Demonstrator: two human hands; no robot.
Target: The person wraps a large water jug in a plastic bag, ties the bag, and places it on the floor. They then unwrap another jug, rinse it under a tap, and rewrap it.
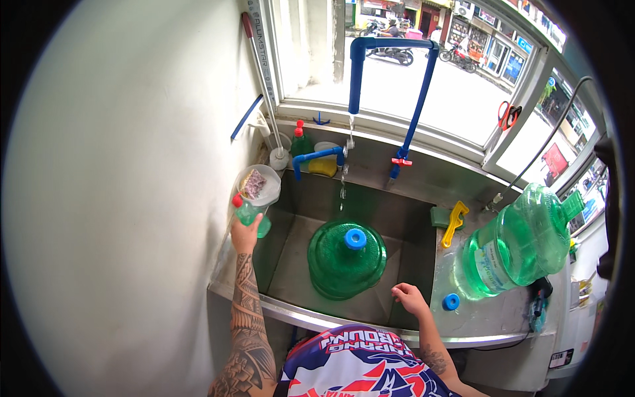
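Observation:
My left hand [246, 233] is closed round a small clear green bottle with a red cap [250, 213], at the sink's left rim. Just beyond it sits a white tub [267, 191] with a pinkish sponge [252, 184] in it. In the steel sink [289, 255] a large green water jug [345, 268] stands upright, its neck covered by a blue cap [355, 239]. To the right of the jug, my right hand [411, 300] hovers over the sink's near right side, fingers curled in and no object visible in them.
Water falls from a tall blue pipe [355, 83] behind the jug. A low blue pipe [316, 157] crosses the back left. On the right counter are another green jug [512, 248], a loose blue cap [450, 302] and a yellow tool [455, 223]. A wall [132, 198] bounds the left side.

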